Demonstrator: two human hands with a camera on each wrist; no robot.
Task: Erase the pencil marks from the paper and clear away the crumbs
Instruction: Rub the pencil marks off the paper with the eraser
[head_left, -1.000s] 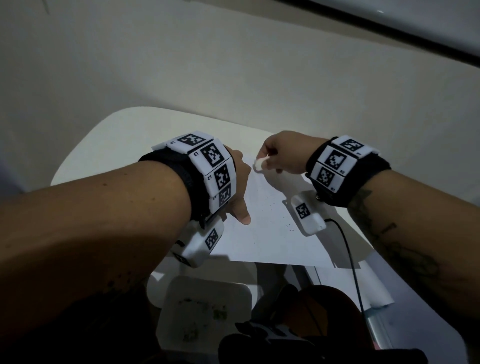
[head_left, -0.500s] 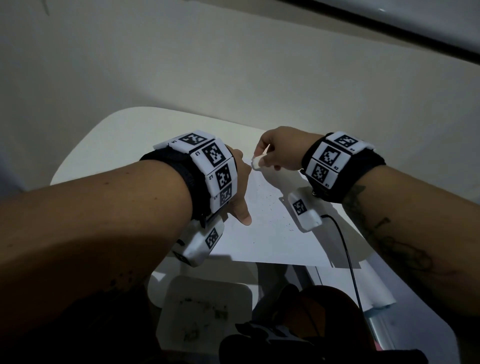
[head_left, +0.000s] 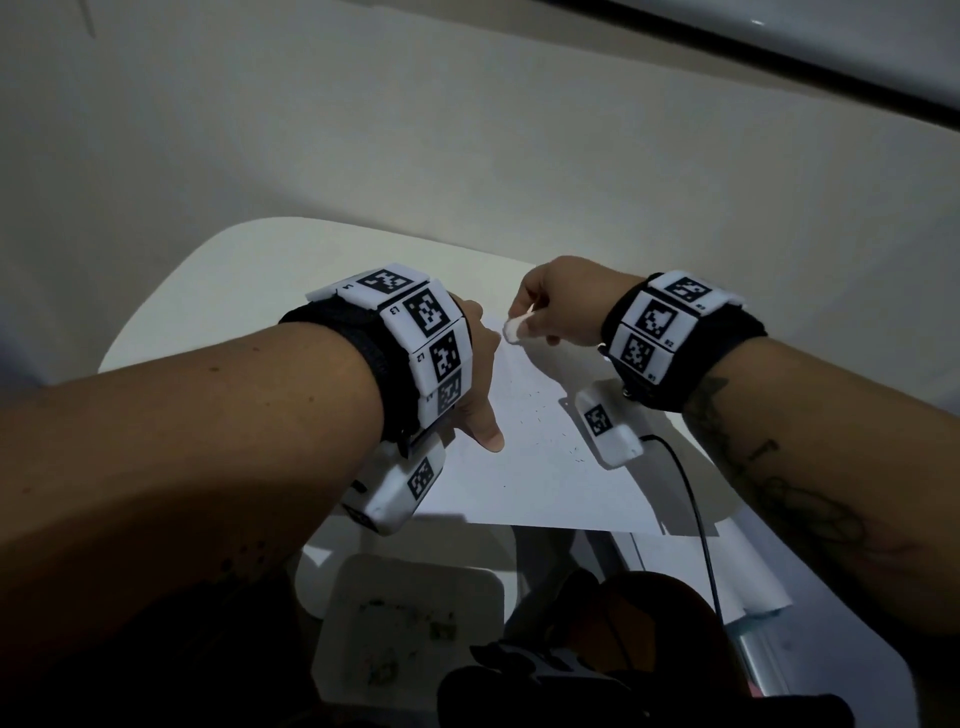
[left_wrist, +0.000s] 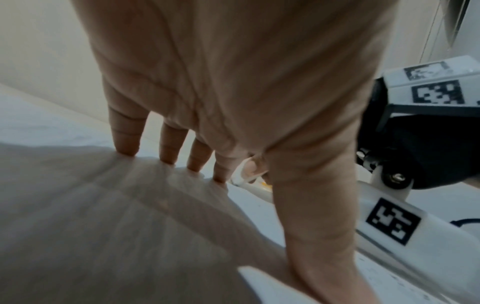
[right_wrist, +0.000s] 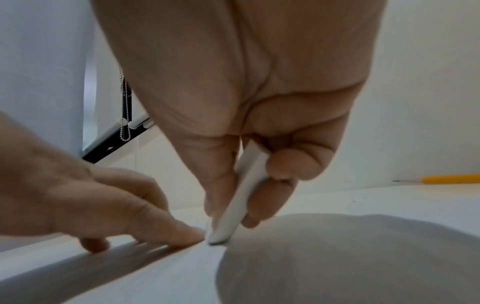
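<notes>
Pressing down with straight, spread fingers, the left hand (head_left: 480, 358) holds the white paper (head_left: 540, 467) flat on the white table (head_left: 218, 291), its thumb stretched toward the near edge. Just right of its fingertips (right_wrist: 189, 234), the right hand (head_left: 566, 301) pinches a white eraser (right_wrist: 239, 197) between thumb and fingers, tip touching the sheet. Dark crumbs (head_left: 545, 410) speckle the paper nearer the right wrist.

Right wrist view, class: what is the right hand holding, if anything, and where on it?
The right hand pinches a white eraser by its upper half, between thumb and fingers; the lower tip meets the paper.
</notes>
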